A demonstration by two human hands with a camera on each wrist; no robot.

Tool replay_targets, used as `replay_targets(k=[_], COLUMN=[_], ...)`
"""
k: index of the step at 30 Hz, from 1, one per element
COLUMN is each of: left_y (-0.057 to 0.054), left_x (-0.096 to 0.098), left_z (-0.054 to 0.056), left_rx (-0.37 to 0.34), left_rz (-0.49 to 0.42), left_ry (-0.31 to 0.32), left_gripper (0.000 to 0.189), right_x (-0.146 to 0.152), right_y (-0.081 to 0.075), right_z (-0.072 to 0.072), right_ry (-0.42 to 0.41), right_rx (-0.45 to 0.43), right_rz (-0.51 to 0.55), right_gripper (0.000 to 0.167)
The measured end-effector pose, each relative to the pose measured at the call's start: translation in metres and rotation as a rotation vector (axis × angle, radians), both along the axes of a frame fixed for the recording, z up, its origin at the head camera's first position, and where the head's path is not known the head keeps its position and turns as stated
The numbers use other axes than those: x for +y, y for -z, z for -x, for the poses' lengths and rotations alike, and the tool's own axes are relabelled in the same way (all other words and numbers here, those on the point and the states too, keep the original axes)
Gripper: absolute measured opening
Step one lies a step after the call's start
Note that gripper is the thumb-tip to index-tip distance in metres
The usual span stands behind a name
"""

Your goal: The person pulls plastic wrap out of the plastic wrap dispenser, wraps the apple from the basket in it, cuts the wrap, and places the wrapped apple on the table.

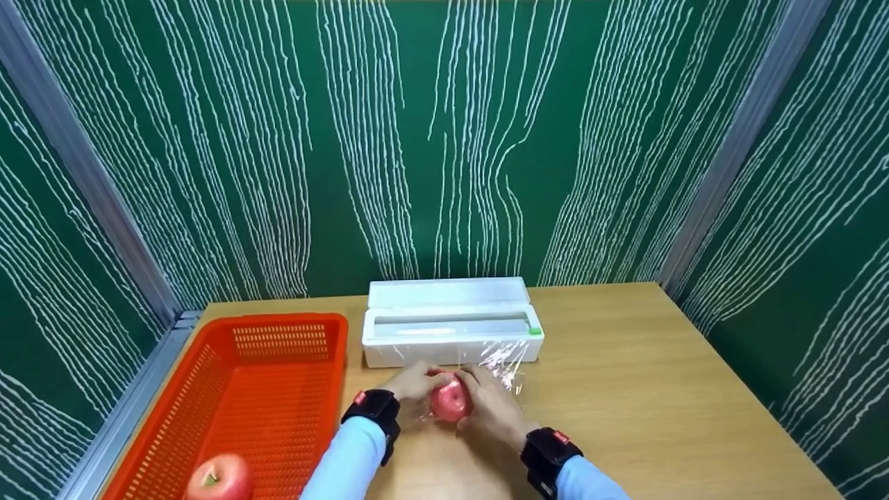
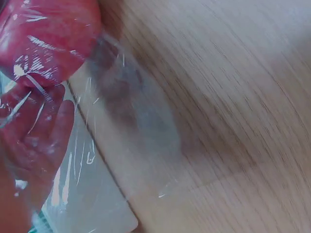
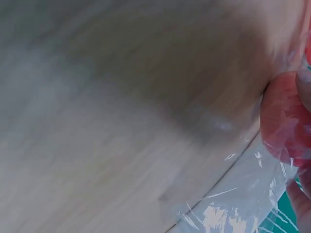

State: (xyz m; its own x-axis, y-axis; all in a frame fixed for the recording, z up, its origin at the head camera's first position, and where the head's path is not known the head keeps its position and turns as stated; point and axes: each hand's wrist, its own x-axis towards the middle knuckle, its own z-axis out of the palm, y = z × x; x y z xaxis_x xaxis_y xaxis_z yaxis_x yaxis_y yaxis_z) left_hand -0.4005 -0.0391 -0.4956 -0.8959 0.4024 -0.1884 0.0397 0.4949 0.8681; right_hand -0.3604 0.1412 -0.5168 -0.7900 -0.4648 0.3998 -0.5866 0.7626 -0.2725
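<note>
A red apple [image 1: 450,401] is held between both hands on the table in front of a white box. My left hand [image 1: 412,382] grips its left side, and my right hand [image 1: 492,403] holds it from the right, fingers bent over the top. Clear plastic wrap [image 1: 505,357] runs from the box toward the apple and spreads near the right hand. Up close in the left wrist view, the wrap lies creased over the apple [image 2: 53,41]. The right wrist view shows the apple [image 3: 282,119] at its right edge, with shiny wrap [image 3: 228,208] below.
The white wrap box [image 1: 451,354] stands behind the hands, lid raised, a roll inside and a green piece [image 1: 534,331] at its right end. To the left, an orange basket [image 1: 336,389] holds another apple [image 1: 221,479]. Green panels [image 1: 444,208] with white streaks enclose the wooden table [image 1: 646,389].
</note>
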Motion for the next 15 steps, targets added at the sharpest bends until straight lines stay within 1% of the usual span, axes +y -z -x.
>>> replay_targets(k=[1, 3, 4, 5, 7, 8, 11, 13, 15], left_y=[0.000, 0.000, -0.002, -0.004, -0.007, -0.009, -0.012, -0.013, -0.010], left_x=[-0.001, -0.004, -0.006, -0.009, -0.014, -0.017, -0.025, -0.028, -0.030], left_z=[0.001, 0.000, 0.000, 0.000, -0.001, -0.001, 0.001, 0.003, 0.005], left_rx=[-0.006, 0.012, 0.038, 0.087, 0.051, 0.057, 0.052, 0.106, 0.152], left_rz=[-0.010, 0.013, 0.043, 0.093, 0.103, 0.118, 0.115, 0.129, 0.119], left_ry=[-0.001, 0.012, 0.032, 0.054, 0.052, 0.055, 0.030, 0.009, -0.006], left_gripper=[0.028, 0.030, 0.031, 0.033, 0.036, 0.036, 0.031, 0.027, 0.023], right_x=[0.000, -0.001, -0.002, -0.002, -0.003, -0.003, -0.003, -0.002, -0.001], right_y=[-0.001, -0.002, -0.002, -0.003, -0.004, -0.005, -0.008, -0.009, -0.010], right_z=[0.002, 0.003, 0.004, 0.004, 0.005, 0.006, 0.007, 0.007, 0.008], right_ry=[-0.004, -0.004, -0.001, 0.001, 0.015, 0.024, 0.041, 0.052, 0.053], right_rx=[-0.005, -0.013, -0.024, -0.037, -0.062, -0.074, -0.133, -0.173, -0.195], right_rz=[0.008, 0.013, 0.015, 0.017, 0.027, 0.029, 0.057, 0.065, 0.059], right_gripper=[0.080, 0.077, 0.076, 0.075, 0.073, 0.072, 0.073, 0.073, 0.073])
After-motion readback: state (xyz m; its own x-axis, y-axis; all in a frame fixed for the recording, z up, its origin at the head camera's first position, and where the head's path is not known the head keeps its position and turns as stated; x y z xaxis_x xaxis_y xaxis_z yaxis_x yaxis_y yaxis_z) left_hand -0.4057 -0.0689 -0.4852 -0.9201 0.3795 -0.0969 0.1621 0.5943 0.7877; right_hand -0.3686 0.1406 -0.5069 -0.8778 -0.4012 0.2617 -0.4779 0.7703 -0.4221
